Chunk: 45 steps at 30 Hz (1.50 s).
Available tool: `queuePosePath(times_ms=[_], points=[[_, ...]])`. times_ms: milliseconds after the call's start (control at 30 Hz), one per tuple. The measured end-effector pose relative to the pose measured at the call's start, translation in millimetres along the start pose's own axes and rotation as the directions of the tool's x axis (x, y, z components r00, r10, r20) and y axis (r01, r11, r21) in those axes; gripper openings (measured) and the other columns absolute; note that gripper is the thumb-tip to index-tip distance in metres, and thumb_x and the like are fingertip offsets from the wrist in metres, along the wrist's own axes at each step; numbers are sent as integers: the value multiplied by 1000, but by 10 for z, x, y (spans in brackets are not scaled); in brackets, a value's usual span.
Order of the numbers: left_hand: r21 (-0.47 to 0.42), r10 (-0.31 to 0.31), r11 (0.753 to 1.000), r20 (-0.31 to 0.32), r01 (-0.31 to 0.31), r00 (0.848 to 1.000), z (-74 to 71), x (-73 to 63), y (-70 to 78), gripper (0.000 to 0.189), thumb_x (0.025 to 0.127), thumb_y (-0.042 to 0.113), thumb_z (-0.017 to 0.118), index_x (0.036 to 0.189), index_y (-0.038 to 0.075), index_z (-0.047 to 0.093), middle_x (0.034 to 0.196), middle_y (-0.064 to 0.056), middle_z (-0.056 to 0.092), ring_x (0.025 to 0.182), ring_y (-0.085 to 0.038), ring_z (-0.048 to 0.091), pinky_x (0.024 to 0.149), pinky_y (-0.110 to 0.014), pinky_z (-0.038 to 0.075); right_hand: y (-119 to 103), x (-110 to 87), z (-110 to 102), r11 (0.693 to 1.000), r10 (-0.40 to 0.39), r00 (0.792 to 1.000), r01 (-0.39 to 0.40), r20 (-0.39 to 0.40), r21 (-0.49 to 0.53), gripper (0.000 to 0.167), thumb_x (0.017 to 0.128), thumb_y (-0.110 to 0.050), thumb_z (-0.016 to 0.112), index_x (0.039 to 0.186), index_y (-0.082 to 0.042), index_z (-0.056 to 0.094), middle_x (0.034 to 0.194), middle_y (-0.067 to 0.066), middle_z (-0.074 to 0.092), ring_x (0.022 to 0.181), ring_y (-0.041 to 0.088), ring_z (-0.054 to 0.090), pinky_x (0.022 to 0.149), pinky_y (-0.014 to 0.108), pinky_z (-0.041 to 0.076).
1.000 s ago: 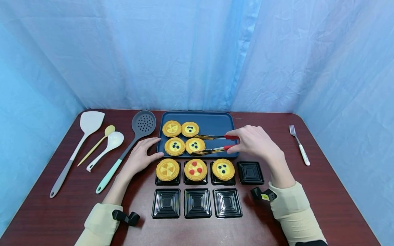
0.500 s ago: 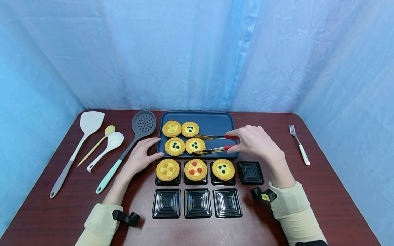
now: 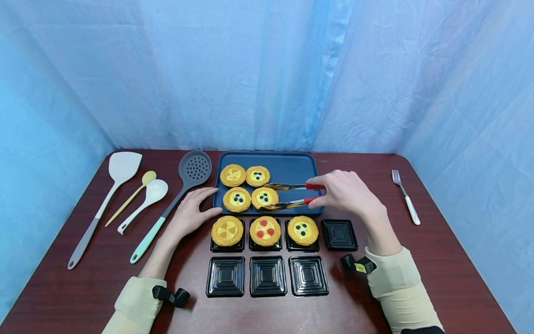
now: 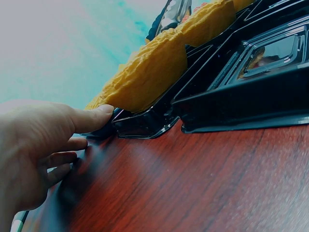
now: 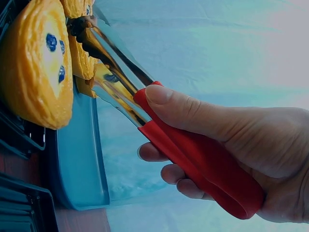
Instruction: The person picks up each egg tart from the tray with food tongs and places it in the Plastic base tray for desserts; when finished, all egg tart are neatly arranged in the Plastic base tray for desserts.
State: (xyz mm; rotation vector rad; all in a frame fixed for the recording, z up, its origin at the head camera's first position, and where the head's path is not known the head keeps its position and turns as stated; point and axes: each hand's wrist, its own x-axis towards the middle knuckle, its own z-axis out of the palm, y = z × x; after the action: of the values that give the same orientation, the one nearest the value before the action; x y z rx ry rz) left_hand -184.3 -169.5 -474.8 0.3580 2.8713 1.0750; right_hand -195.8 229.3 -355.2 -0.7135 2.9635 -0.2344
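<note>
My right hand (image 3: 344,192) grips a pair of red-handled metal tongs (image 5: 193,159), thumb on one handle and fingers under the other. The tongs' arms are spread, with their tips on the far and near sides of a blueberry-topped egg tart (image 3: 264,198) in the tray's front row. My left hand (image 3: 193,211) rests with relaxed fingers at the left edge of the dark blue tray (image 3: 292,164); the thumb (image 4: 94,117) lies by its near corner. Beside that tart sit another blueberry tart (image 3: 236,199) and, behind, a blueberry tart (image 3: 257,176) and a yellow-fruit tart (image 3: 232,175).
Tarts topped with yellow fruit (image 3: 227,231), red fruit (image 3: 264,231) and blueberries (image 3: 302,230) sit on black square bases. Several bare black bases (image 3: 268,276) lie nearby. Left are a white turner (image 3: 125,166), yellow spoon (image 3: 149,176), white ladle (image 3: 156,190) and skimmer (image 3: 194,168); right, a fork (image 3: 406,197).
</note>
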Motion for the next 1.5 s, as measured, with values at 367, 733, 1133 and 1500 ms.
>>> queuePosePath(times_ms=[367, 733, 1133, 1500], points=[[3, 4, 1000, 4, -4, 1000, 25, 32, 4, 66, 97, 38, 72, 154, 15, 49, 161, -16, 44, 152, -42, 31, 122, -68, 26, 287, -278, -92, 999, 40, 996, -40, -84, 9, 52, 81, -46, 86, 129, -27, 74, 107, -7, 79, 86, 13, 70, 74, 40, 55], [-5, -1, 1000, -1, 1, 1000, -22, 12, -55, 67, 96, 40, 72, 154, 15, 49, 161, -16, 44, 152, -42, 31, 122, -68, 26, 758, -794, -299, 997, 60, 992, -65, -110, -44, 56, 78, -50, 87, 128, -27, 74, 79, -14, 73, 62, 3, 55, 66, 34, 47], [-1, 12, 1000, 5, -12, 1000, -29, 30, -67, 67, 97, 43, 71, 154, 15, 49, 160, -17, 45, 152, -42, 32, 121, -69, 26, 1001, -1242, -455, 994, 90, 994, -94, -69, -55, 57, 75, -58, 86, 125, -33, 74, 67, -24, 59, 57, -4, 46, 53, 22, 34], [-7, 4, 1000, 6, -4, 1000, -30, 23, -61, 68, 97, 43, 71, 154, 14, 49, 161, -17, 44, 152, -43, 31, 121, -68, 25, 1139, -1413, -366, 989, 80, 994, -88, -69, -118, 58, 64, -51, 95, 117, -35, 77, 62, -22, 45, 58, -5, 36, 50, 20, 28]])
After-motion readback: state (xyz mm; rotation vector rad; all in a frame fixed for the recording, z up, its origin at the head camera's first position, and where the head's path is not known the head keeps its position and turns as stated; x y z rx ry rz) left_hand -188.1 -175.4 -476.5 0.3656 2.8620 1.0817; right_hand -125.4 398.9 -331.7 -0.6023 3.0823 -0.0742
